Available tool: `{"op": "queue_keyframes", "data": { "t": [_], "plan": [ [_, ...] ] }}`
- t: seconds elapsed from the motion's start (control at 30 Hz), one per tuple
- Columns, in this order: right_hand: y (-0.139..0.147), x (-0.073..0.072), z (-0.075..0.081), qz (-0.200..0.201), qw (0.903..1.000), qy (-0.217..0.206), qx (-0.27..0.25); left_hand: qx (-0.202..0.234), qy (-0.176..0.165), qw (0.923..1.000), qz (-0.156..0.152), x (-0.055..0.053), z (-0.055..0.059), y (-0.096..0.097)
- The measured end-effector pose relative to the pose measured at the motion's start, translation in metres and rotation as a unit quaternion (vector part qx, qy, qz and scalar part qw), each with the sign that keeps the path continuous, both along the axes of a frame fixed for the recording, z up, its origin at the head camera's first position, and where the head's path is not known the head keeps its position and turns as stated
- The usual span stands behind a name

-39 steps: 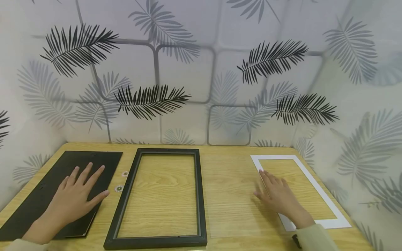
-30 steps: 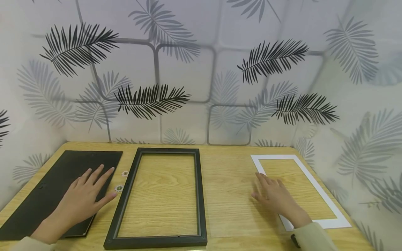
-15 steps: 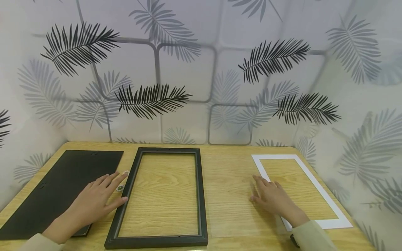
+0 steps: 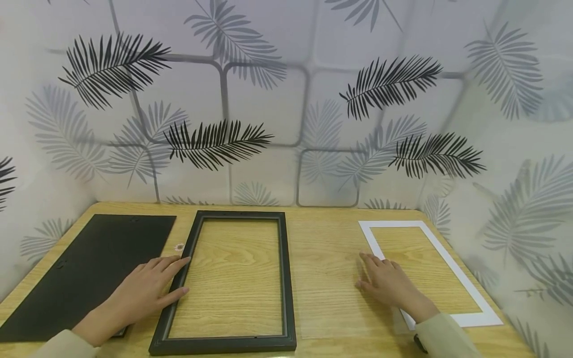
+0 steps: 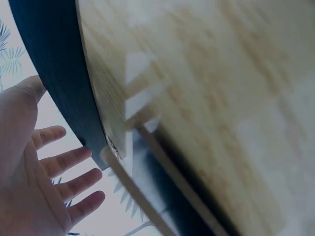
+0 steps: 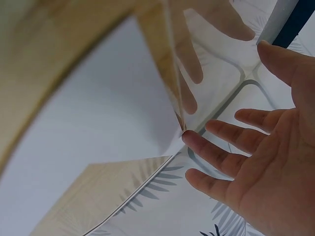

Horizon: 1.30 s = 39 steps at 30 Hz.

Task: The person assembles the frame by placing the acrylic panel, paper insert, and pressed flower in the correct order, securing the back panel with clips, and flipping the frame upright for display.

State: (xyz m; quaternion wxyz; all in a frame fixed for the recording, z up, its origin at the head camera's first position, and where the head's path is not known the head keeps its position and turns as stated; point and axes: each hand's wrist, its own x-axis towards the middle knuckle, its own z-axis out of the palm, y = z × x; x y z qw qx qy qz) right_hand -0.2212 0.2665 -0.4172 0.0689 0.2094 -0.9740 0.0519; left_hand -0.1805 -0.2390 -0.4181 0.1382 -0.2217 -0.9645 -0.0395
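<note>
A black frame lies flat in the middle of the table. The left hand is over its left side, fingers loose and holding nothing; I can't tell if they touch it. A black board lies to the left. On the right, the right hand, also loose and holding nothing, is by the white frame's left edge.

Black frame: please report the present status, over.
Left hand at black frame, fingers extended. Right hand at left edge of white frame. Black frame flat on table; left hand partly hides its left side.
</note>
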Motion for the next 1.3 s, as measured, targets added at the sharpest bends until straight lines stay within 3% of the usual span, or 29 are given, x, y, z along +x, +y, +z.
{"op": "queue_keyframes", "data": {
  "t": [0.53, 0.83, 1.1, 1.3],
  "plan": [
    [-0.0037, 0.0014, 0.0036, 0.008, 0.9995, -0.031, 0.007, -0.013, 0.003, 0.9999, -0.001, -0.0004, -0.0057, 0.0009],
    [-0.0032, -0.0015, 0.0025, 0.018, 0.9995, -0.026, 0.005, -0.014, 0.011, 0.9998, -0.008, 0.0007, -0.0048, 0.0019],
    [-0.0032, -0.0052, 0.0039, 0.027, 0.9982, -0.039, -0.036, -0.015, 0.012, 0.9998, -0.011, 0.0005, -0.005, 0.0018],
    [-0.0035, -0.0059, 0.0054, 0.005, 0.9944, -0.072, -0.078, -0.014, 0.009, 0.9998, -0.007, 0.0, -0.006, 0.0013]
  ]
}}
